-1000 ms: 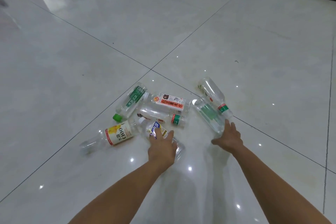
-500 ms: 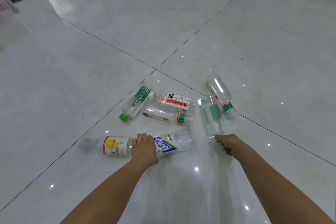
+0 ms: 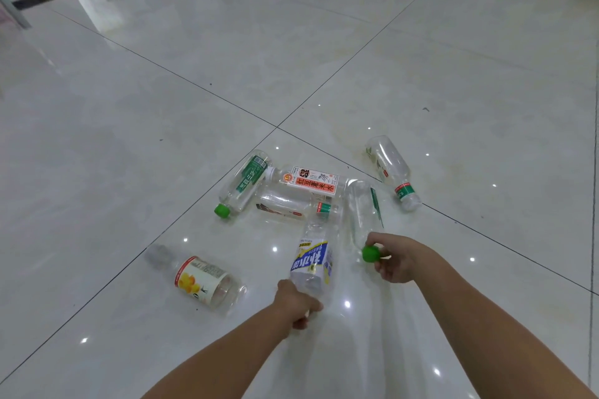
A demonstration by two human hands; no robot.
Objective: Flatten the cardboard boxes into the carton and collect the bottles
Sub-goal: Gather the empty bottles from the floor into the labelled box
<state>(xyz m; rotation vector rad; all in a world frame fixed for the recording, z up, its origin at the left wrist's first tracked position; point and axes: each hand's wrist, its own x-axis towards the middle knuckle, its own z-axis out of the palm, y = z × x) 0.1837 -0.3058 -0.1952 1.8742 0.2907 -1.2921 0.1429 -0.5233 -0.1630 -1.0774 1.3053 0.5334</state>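
Gripping two bottles at their necks

My left hand (image 3: 296, 304) curls round the neck end of a clear plastic bottle with a blue label (image 3: 311, 264). My right hand (image 3: 397, 261) pinches the cap end of a clear green-capped plastic bottle (image 3: 364, 207). Both bottles point away from me over the glossy white tiled floor (image 3: 129, 172).

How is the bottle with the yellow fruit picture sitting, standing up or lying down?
Lying down. The yellow fruit bottle rests on its side, its whole length flat along the floor.
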